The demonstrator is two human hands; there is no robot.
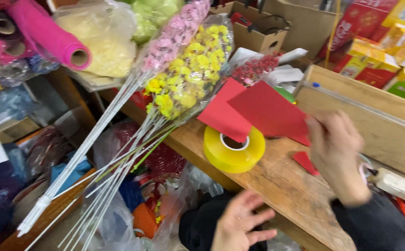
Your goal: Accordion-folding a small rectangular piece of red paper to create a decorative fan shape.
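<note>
Fingers of right hand pinch red paper sheet above yellow tape roll.

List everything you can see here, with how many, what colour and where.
Tape roll: one, yellow, on the wooden bench.
Red card sheets: two, overlapping, above the tape.
Yellow flower stems: one wrapped bunch, leaning over the bench's left edge.
Pink flower stems: one bunch, beside the yellow ones.
Pink mesh roll: one, top left.
Cardboard box: one, brown, at the back.
Packaged boxes: several, red, yellow and green, top right.
Left hand: open, fingers spread, below the bench edge.
Right hand: blurred, at the red sheets' edge.
</note>
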